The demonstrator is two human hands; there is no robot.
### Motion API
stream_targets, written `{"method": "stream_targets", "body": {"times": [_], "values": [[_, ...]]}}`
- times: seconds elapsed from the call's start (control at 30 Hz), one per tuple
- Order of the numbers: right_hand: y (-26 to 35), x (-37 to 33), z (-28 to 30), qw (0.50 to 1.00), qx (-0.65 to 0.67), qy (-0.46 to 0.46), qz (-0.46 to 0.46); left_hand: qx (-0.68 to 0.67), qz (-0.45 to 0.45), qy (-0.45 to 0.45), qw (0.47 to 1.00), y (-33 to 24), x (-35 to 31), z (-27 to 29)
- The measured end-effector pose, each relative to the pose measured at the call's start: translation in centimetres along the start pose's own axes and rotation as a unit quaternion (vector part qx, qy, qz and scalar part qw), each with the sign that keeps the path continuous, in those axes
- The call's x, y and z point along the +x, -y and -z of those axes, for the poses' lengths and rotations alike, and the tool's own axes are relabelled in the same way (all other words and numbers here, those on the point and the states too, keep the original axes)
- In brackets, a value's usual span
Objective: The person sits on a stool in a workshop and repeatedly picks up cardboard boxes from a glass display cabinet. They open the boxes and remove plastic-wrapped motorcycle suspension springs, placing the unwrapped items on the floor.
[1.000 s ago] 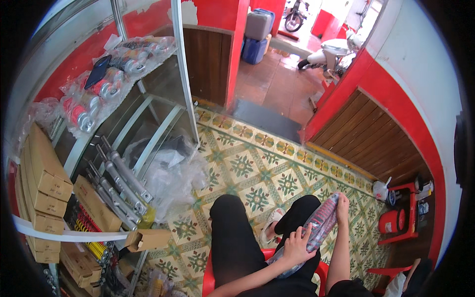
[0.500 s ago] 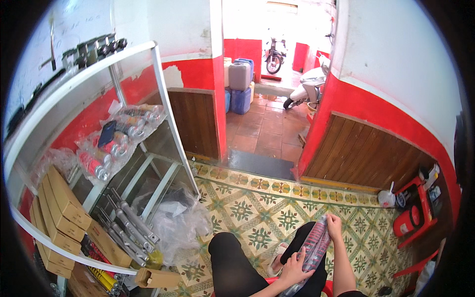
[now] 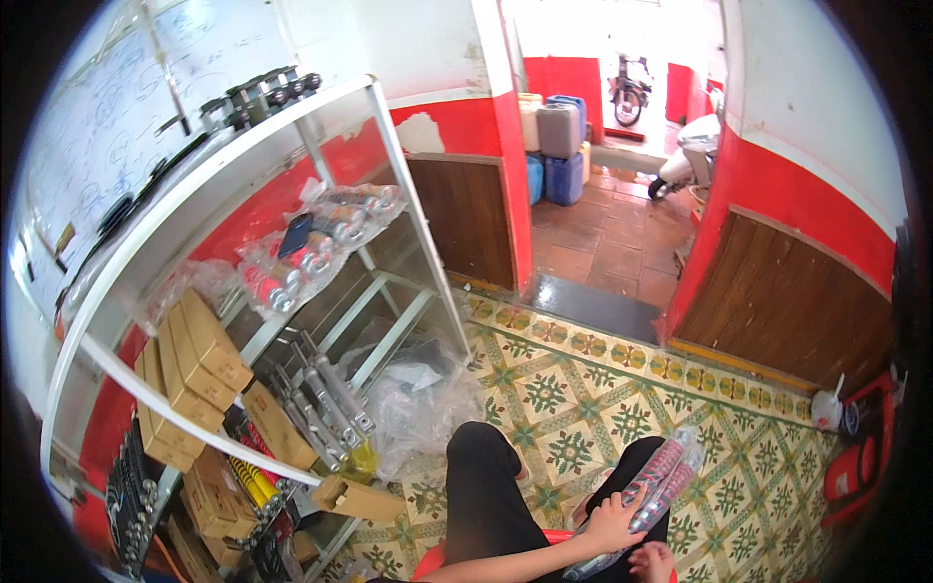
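Observation:
A pair of shock absorbers (image 3: pixel 671 478) with red springs, wrapped in clear plastic, lies slanting over my right thigh. My left hand (image 3: pixel 610 526) is closed around their middle, its fingers lying across the wrapping. The lower end of the bundle runs down under that forearm and is partly hidden. Close by the bundle, low in the picture, is my right hand (image 3: pixel 653 562). Its fingers are curled in, and whatever they hold, if anything, is too small to make out.
At the left a white metal shelf (image 3: pixel 420 199) carries bagged shock absorbers (image 3: pixel 267 282), brown cardboard boxes (image 3: pixel 199 364) and metal fork tubes (image 3: pixel 326 389). An open carton (image 3: pixel 358 499) juts out near my left knee. Beyond the doorway stand plastic cans (image 3: pixel 564 180) and motorbikes. Red stools (image 3: pixel 855 471) are at the right.
My right hand has come off the upper end of the shock absorbers and dropped toward my lap. My left hand still holds them. The whole view has turned left.

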State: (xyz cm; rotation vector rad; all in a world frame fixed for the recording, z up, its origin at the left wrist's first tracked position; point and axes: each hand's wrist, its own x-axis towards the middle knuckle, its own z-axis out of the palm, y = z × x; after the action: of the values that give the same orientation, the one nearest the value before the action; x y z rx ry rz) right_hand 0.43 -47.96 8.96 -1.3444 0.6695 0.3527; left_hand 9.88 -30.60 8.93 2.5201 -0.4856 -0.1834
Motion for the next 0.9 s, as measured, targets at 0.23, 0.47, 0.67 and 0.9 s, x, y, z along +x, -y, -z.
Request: {"method": "stream_targets", "body": {"times": [0.23,0.47,0.67,0.9], "values": [[1.9,-3.3,-4.1,0.955,0.202,0.119,-0.181,-0.061,0.053,0.044,0.996,0.6,1.1,1.5],[2.6,-2.6,-4.4,0.908,0.211,0.19,-0.307,-0.05,0.071,0.079,0.993,0.4,1.3,1.9],[-0.3,-1.1,-7.6,0.902,0.268,0.188,-0.28,-0.053,0.071,0.092,0.992,0.8,1.0,1.9],[2.0,3.0,-8.5,0.953,0.26,0.107,-0.115,-0.105,0.039,0.135,0.984,-1.7,1.4,2.2]]}}
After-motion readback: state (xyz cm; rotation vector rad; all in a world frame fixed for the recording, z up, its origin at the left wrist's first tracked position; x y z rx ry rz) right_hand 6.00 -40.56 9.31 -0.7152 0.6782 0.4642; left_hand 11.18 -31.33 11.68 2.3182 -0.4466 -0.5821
